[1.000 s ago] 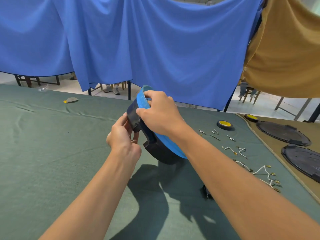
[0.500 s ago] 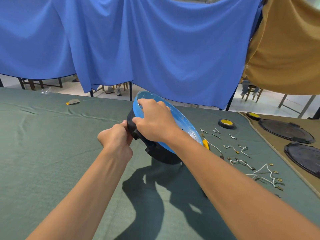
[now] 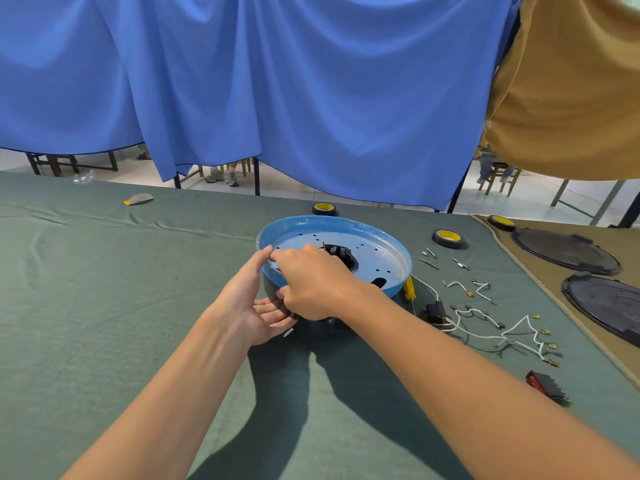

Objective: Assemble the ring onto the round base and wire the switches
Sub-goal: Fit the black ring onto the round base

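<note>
- Half a second ago the round base [image 3: 374, 252] was being held tilted in the air. Now it is lying almost level on the green surface [image 3: 104, 306], with its pale blue face turned up.
- The right hand [image 3: 311, 285] is gripping the near-left rim of the base. Its fingers are curling over the blue lip and its thumb is pressing low against the dark ring [image 3: 268, 289] underneath.
- The left hand [image 3: 249, 306] is spreading wide beside it. Its thumb is reaching up to touch the blue rim, and its straight fingers are lying along the ring's side wall, partly under the right hand.
- The base is showing a raised blue lip, rows of small holes and a dark toothed opening at its centre. The ring is hugging it from below and is showing only at the near edge.
- A yellow-handled tool [image 3: 409, 289] is sitting just beside the base's right edge. A black switch [image 3: 434, 311] with white wires [image 3: 519, 327] is trailing away to the right.
- A red switch [image 3: 547, 386] is lying nearer the person, well apart from the base.
- Small metal pieces [image 3: 429, 258] and a tape roll [image 3: 447, 238] are sitting to the base's right. Another tape roll [image 3: 325, 208] is sitting just behind it.
- Two black round covers [image 3: 564, 251] are resting on a tan mat [image 3: 550, 282] at the far right.
- Green cloth is stretching wide to the left and towards the person. The surface's far edge is running below a hanging blue curtain [image 3: 311, 98].
</note>
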